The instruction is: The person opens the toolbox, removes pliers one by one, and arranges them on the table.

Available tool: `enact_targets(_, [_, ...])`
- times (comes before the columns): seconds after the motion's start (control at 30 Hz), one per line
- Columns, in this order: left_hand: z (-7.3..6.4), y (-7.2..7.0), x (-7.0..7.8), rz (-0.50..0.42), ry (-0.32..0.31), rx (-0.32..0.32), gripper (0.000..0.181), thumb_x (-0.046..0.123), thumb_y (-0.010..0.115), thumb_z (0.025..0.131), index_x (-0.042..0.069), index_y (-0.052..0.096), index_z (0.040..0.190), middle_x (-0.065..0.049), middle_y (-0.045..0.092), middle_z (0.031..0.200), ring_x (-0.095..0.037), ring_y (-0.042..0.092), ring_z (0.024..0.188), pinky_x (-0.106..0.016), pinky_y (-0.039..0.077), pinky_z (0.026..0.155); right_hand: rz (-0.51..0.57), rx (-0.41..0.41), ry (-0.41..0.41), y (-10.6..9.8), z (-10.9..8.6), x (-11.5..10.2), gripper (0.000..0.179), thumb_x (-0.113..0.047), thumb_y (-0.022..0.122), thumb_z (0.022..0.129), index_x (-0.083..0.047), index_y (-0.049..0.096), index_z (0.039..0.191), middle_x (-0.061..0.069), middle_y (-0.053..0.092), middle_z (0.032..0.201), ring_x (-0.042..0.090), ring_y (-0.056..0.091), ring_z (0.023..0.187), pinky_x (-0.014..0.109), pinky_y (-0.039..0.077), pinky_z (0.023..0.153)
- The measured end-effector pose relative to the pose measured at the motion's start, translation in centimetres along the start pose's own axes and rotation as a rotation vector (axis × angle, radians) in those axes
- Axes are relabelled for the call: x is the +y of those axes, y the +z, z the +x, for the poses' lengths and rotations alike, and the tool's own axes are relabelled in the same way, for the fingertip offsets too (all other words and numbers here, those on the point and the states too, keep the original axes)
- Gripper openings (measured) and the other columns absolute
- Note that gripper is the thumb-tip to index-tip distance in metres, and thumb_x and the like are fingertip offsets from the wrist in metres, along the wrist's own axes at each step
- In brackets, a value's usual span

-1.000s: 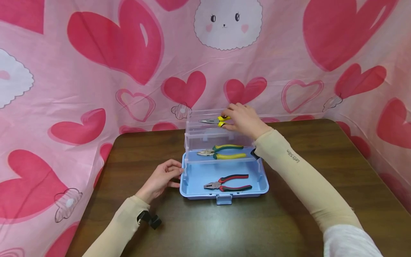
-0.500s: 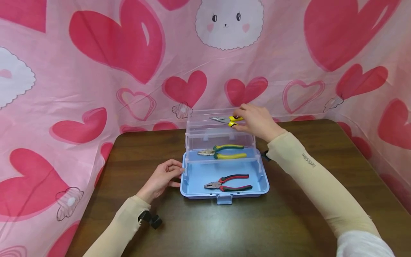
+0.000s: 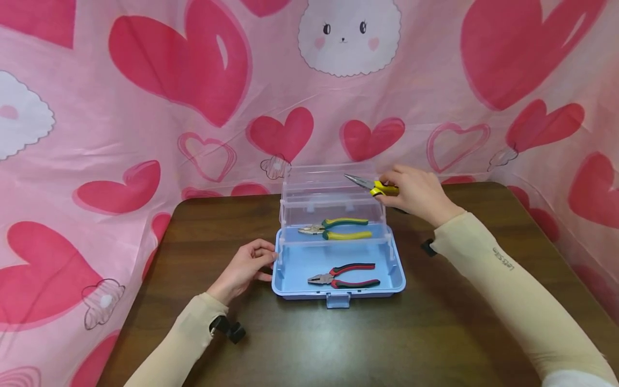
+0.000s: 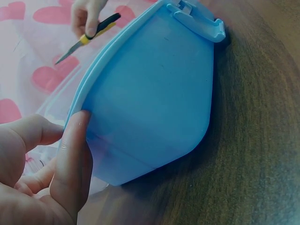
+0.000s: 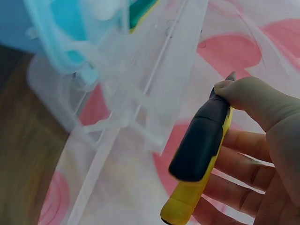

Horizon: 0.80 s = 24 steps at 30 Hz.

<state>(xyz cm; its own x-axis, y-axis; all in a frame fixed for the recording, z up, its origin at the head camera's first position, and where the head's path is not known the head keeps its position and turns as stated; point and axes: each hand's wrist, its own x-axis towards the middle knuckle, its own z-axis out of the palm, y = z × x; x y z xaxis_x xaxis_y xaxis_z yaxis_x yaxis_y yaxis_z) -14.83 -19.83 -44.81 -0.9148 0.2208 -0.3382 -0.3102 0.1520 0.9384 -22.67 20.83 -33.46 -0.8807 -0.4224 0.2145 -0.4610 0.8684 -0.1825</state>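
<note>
At the left end of a blue toolbox (image 3: 297, 263) my left hand (image 3: 242, 271) pinches its rim between thumb and finger, seen close in the left wrist view. My right hand (image 3: 418, 194) grips long-nose pliers (image 3: 378, 189) by their yellow and black handles, raised at the upper right of the box with the tips pointing left. Combination pliers with red and black handles (image 3: 357, 284) lie on the box floor. Green and yellow combination pliers (image 3: 347, 235) rest farther back, in a clear tray (image 3: 333, 241).
The toolbox's clear lid and tiers (image 3: 333, 171) stand raised at the back, near the pink heart-patterned cloth (image 3: 416, 70). A blue latch (image 3: 337, 301) hangs at the box's front. Everything stands on a dark wooden table (image 3: 309, 344).
My right hand has carried the long-nose pliers rightward, from over the raised clear tiers to their right side, and the tips now tilt upward. My left hand stays on the rim.
</note>
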Motion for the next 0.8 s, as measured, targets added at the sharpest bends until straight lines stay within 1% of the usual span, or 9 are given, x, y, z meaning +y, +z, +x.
enact_targets(0.17, [0.0, -0.1, 0.1, 0.014, 0.003, 0.001, 0.029, 0.009, 0.068, 0.1, -0.004, 0.056, 0.123, -0.012, 0.072, 0.101, -0.023, 0.068, 0.085, -0.039, 0.065, 0.07, -0.018, 0.001, 0.036, -0.1, -1.8, 1.1, 0.045, -0.034, 0.083, 0.086, -0.012, 0.072, 0.123, 0.008, 0.067, 0.109, 0.029, 0.063, 0.093, 0.051, 0.056, 0.071])
enact_targets(0.37, [-0.1, -0.1, 0.1, 0.035, 0.008, 0.011, 0.028, 0.009, 0.067, 0.1, -0.004, 0.057, 0.123, -0.012, 0.072, 0.101, -0.024, 0.069, 0.086, -0.039, 0.065, 0.07, -0.01, -0.038, 0.093, -0.3, -3.8, 2.2, 0.04, -0.035, 0.083, 0.087, -0.01, 0.071, 0.116, 0.01, 0.067, 0.108, 0.029, 0.061, 0.09, 0.051, 0.054, 0.069])
enact_targets(0.47, [-0.1, 0.0, 0.2, 0.04, 0.013, 0.017, 0.029, 0.009, 0.068, 0.1, -0.005, 0.057, 0.123, -0.012, 0.071, 0.1, -0.024, 0.069, 0.085, -0.038, 0.065, 0.069, -0.01, -0.051, 0.119, -0.3, -4.7, 2.8, 0.041, -0.034, 0.082, 0.087, -0.007, 0.07, 0.116, 0.013, 0.068, 0.112, 0.031, 0.062, 0.091, 0.052, 0.054, 0.07])
enact_targets(0.57, [-0.1, 0.1, 0.2, 0.039, 0.023, 0.018, 0.03, 0.009, 0.068, 0.1, -0.007, 0.057, 0.123, -0.012, 0.071, 0.099, -0.024, 0.068, 0.085, -0.038, 0.065, 0.068, -0.025, -0.034, 0.132, -0.1, -5.8, 3.6, 0.042, -0.035, 0.08, 0.088, -0.006, 0.07, 0.117, 0.014, 0.069, 0.112, 0.031, 0.064, 0.092, 0.052, 0.055, 0.067])
enact_targets(0.67, [-0.1, 0.2, 0.2, 0.037, 0.025, 0.016, 0.03, 0.009, 0.068, 0.1, -0.008, 0.057, 0.123, -0.013, 0.071, 0.099, -0.023, 0.068, 0.084, -0.037, 0.065, 0.068, -0.034, -0.015, 0.15, 0.3, -6.9, 4.4, 0.04, -0.034, 0.08, 0.088, -0.005, 0.071, 0.115, 0.012, 0.069, 0.108, 0.031, 0.064, 0.092, 0.052, 0.055, 0.063])
enact_targets(0.8, [-0.1, 0.4, 0.2, 0.038, 0.023, 0.018, 0.03, 0.009, 0.068, 0.1, -0.007, 0.057, 0.122, -0.013, 0.072, 0.099, -0.021, 0.069, 0.083, -0.037, 0.064, 0.067, -0.03, -0.002, 0.188, 0.6, -8.3, 5.3, 0.036, -0.031, 0.081, 0.087, -0.005, 0.072, 0.111, 0.011, 0.067, 0.103, 0.03, 0.064, 0.091, 0.055, 0.054, 0.063])
